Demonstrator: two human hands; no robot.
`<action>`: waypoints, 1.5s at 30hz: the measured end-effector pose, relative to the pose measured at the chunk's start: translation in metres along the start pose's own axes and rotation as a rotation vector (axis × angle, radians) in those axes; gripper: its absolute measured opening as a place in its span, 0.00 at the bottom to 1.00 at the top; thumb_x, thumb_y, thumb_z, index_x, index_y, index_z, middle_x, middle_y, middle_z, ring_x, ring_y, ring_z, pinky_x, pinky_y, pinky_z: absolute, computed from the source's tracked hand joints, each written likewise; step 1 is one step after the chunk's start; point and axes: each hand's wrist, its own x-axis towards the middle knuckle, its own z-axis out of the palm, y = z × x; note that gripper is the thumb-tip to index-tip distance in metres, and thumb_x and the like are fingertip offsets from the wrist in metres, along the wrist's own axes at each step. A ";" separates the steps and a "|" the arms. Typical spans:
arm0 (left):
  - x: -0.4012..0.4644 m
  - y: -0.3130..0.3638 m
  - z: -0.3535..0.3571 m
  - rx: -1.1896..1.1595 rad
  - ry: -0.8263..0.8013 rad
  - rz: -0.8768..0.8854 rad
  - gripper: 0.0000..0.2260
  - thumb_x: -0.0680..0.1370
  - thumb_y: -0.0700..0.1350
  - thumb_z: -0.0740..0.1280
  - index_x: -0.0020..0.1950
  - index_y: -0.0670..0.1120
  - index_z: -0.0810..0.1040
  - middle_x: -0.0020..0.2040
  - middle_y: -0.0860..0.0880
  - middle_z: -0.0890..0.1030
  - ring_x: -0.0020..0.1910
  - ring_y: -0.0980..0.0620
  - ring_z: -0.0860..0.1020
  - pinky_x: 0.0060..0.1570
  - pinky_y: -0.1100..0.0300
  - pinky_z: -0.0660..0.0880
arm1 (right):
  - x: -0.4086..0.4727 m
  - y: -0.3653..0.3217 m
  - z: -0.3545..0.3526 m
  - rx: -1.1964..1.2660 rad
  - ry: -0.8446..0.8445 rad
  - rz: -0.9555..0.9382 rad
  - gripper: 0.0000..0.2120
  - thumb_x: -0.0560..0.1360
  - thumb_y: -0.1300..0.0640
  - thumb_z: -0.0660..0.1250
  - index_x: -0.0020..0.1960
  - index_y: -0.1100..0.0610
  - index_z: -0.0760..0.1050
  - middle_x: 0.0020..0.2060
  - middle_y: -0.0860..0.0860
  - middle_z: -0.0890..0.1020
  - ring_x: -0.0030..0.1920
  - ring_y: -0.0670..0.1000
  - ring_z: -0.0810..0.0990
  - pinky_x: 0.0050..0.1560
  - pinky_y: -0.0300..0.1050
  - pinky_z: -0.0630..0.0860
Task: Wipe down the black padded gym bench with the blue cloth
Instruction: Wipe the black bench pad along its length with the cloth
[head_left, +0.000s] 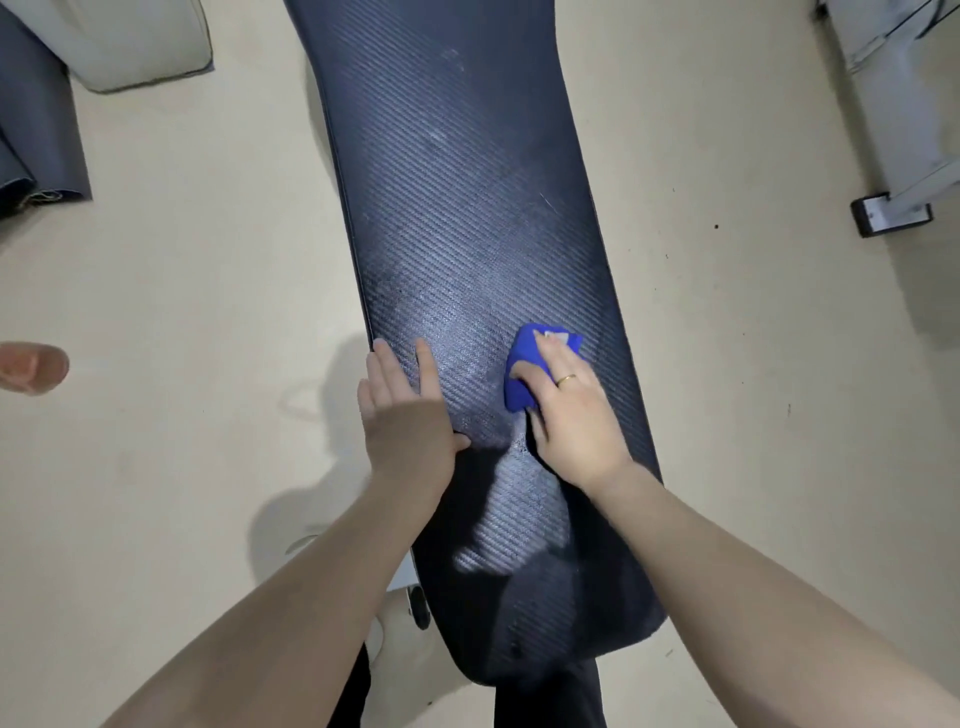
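A pale floor (182, 270) fills the view, and over it the long black padded bench (467, 208) runs from the near edge away to the far edge, its woven-patterned surface showing dull, smeared patches along the middle. At the far left lies a dark folded mat (36, 135) with a pale cushion (130, 41) beside it; at the far right stands a grey metal frame (904, 156). The left hand (410, 415) lies flat and open on the near left edge of the surface, fingers spread, holding nothing. Just right of it, the right hand (571, 410), a gold ring (565, 380) on one finger, presses the bunched blue cloth (530, 369) against the surface, fingers curled over it.
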 end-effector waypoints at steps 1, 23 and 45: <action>-0.001 0.005 -0.001 0.024 0.035 0.023 0.44 0.74 0.54 0.67 0.77 0.45 0.40 0.77 0.35 0.39 0.77 0.39 0.44 0.74 0.48 0.45 | -0.012 -0.003 -0.001 -0.009 -0.056 -0.063 0.20 0.67 0.67 0.65 0.59 0.58 0.74 0.67 0.64 0.69 0.69 0.65 0.66 0.67 0.60 0.66; -0.034 0.009 0.037 -0.331 0.214 -0.175 0.49 0.67 0.50 0.77 0.76 0.39 0.48 0.76 0.38 0.55 0.72 0.40 0.60 0.70 0.47 0.63 | 0.016 0.067 -0.029 -0.015 0.023 -0.074 0.20 0.69 0.60 0.66 0.61 0.51 0.74 0.66 0.60 0.71 0.63 0.64 0.69 0.60 0.58 0.67; -0.103 0.008 0.083 -0.312 0.277 -0.050 0.30 0.72 0.51 0.62 0.67 0.31 0.68 0.67 0.28 0.69 0.65 0.29 0.70 0.64 0.38 0.66 | -0.100 0.002 0.022 0.099 0.026 -0.172 0.21 0.62 0.61 0.66 0.55 0.53 0.74 0.64 0.60 0.74 0.62 0.64 0.73 0.57 0.57 0.71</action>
